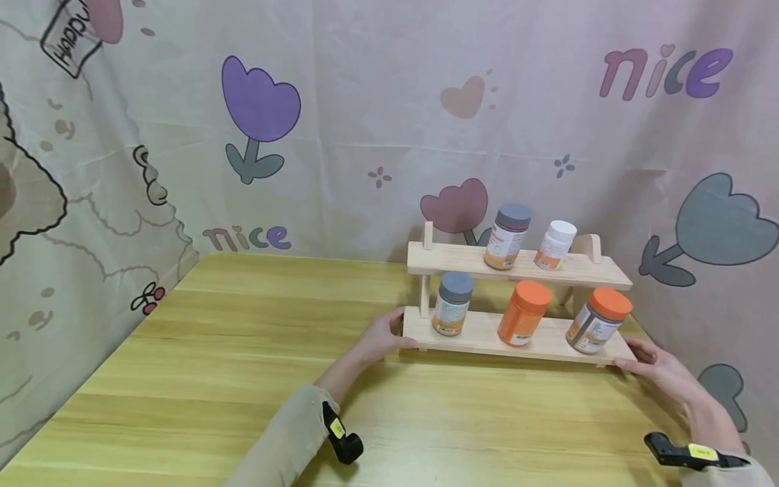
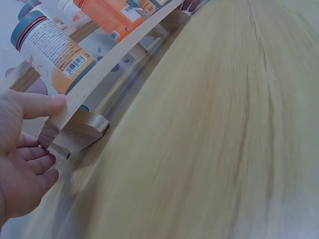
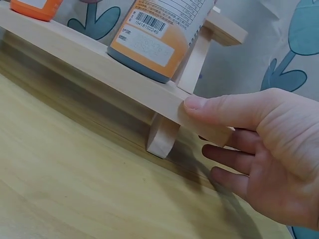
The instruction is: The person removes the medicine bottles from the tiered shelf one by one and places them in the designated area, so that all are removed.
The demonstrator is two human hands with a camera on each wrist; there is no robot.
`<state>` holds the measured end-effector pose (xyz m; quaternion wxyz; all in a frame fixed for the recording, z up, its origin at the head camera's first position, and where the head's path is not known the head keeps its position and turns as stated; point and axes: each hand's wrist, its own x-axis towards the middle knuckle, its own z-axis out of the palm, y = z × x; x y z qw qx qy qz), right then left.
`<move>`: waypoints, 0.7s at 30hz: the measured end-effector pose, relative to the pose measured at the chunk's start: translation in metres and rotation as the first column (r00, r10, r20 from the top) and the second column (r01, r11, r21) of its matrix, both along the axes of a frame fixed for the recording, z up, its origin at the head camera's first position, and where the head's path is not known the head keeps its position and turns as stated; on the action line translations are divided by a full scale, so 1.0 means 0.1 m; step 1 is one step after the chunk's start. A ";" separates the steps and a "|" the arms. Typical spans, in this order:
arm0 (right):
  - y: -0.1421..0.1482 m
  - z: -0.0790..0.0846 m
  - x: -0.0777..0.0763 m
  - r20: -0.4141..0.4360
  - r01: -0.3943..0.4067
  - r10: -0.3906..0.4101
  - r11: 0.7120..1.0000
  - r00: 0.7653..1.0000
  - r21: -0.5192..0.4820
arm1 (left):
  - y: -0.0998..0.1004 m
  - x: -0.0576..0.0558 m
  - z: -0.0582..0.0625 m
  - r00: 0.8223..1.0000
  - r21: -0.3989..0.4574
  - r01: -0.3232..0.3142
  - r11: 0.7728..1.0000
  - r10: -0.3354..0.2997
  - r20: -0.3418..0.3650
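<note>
A two-tier wooden rack (image 1: 487, 346) stands at the table's back right. My left hand (image 1: 379, 336) grips the left end of its lower board, thumb on the front edge and fingers curled beneath in the left wrist view. At the opposite end, my right hand (image 1: 663, 372) pinches the board's corner between thumb and fingers. The lower board bears a grey-capped bottle (image 1: 452, 304), an orange bottle (image 1: 523, 314) and an orange-capped bottle (image 1: 598, 321). Above them, another grey-capped bottle (image 1: 508, 237) and a small white-capped bottle (image 1: 555, 245) stand on the upper board.
The wood-grain table (image 1: 243, 358) spreads left and in front of the rack. Close behind the rack hangs a printed cloth (image 1: 365, 101) with tulips and lettering; it continues along the left side. Black wrist cameras (image 1: 343, 439) are strapped over both sleeves.
</note>
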<state>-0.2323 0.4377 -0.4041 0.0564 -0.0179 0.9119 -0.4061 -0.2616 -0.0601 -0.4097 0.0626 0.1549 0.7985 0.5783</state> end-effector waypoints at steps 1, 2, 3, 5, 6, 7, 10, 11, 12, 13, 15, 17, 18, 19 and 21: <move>0.00 0.00 0.01 -0.001 -0.001 0.001 1.000 1.000 0.003 | -0.02 0.01 0.00 1.000 -0.003 0.003 1.000 -0.003 -0.002; -0.01 -0.01 0.02 -0.002 -0.005 0.005 1.000 1.000 0.000 | -0.04 0.02 0.00 1.000 -0.006 0.003 1.000 -0.003 0.001; -0.01 -0.01 0.02 -0.005 -0.010 0.010 1.000 1.000 -0.009 | -0.05 0.03 0.00 1.000 -0.018 0.001 1.000 -0.001 0.002; -0.03 -0.02 0.04 -0.011 -0.024 0.024 0.999 1.000 -0.026 | -0.10 0.05 0.01 1.000 -0.036 -0.007 0.999 0.007 0.005; -0.03 -0.02 0.04 -0.016 -0.032 0.032 0.999 0.999 -0.035 | -0.12 0.07 0.01 1.000 -0.041 -0.008 0.999 0.009 0.004; -0.04 -0.02 0.04 -0.020 -0.044 0.043 0.998 0.999 -0.045 | -0.14 0.08 0.02 1.000 -0.041 -0.009 0.999 0.010 0.008; -0.08 -0.02 0.04 -0.037 -0.075 0.072 0.994 0.997 -0.075 | -0.21 0.10 0.03 1.000 -0.038 -0.009 0.999 0.009 0.003; -0.09 -0.02 0.05 -0.043 -0.085 0.082 0.993 0.996 -0.082 | -0.24 0.11 0.03 1.000 -0.034 -0.008 0.999 0.008 0.002; -0.11 -0.01 0.05 -0.046 -0.087 0.084 0.993 0.995 -0.080 | -0.26 0.11 0.03 1.000 -0.028 -0.004 1.000 0.004 0.001; -0.13 -0.01 0.05 -0.048 -0.089 0.085 0.993 0.995 -0.081 | -0.29 0.12 0.02 1.000 -0.024 -0.005 1.000 0.005 0.004; -0.18 -0.01 0.05 -0.055 -0.095 0.091 0.992 0.994 -0.080 | -0.35 0.13 0.02 1.000 -0.019 -0.003 1.000 0.003 0.003; -0.24 0.00 0.06 -0.060 -0.108 0.104 0.991 0.993 -0.082 | -0.43 0.15 0.02 1.000 -0.022 0.000 1.000 0.000 0.002; -0.27 0.01 0.06 -0.058 -0.115 0.110 0.990 0.992 -0.086 | -0.46 0.16 0.02 1.000 -0.020 0.001 1.000 -0.001 0.003; -0.30 0.02 0.06 -0.060 -0.128 0.123 0.987 0.991 -0.099 | -0.50 0.17 0.03 1.000 -0.026 0.002 1.000 -0.003 -0.003; -0.36 0.04 0.06 -0.065 -0.155 0.149 0.981 0.987 -0.116 | -0.59 0.18 0.03 1.000 -0.042 0.011 0.999 -0.012 -0.019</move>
